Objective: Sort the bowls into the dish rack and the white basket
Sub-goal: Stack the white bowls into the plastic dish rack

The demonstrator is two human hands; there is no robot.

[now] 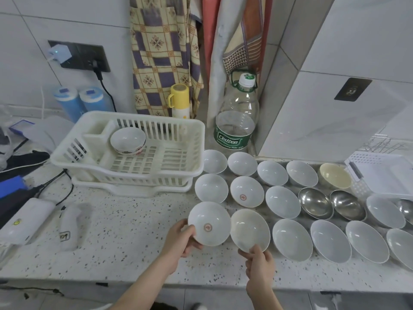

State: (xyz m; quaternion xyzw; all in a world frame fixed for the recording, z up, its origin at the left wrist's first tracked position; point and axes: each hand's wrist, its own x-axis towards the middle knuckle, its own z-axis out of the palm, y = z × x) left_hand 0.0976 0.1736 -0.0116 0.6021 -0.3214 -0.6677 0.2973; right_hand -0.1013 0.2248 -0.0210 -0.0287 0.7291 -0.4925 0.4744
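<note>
With one patterned bowl (127,141) racked, I've barely started | left hand (181,239) fingers pinch red-stamped bowl (209,223) rim | right hand (259,262) fingertips clamp cream bowl (249,230) edge | rows beyond fingertips unsorted

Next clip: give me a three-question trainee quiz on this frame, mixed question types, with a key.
1. True or false: the dish rack holds no bowl.
2. Which does the left hand grip? A) a steel bowl B) the bowl with a red emblem C) the water bottle
3. Fill in: the right hand holds the near rim of the ____ bowl.

Key: 1 false, one bowl sits inside; 2 B; 3 cream
</note>
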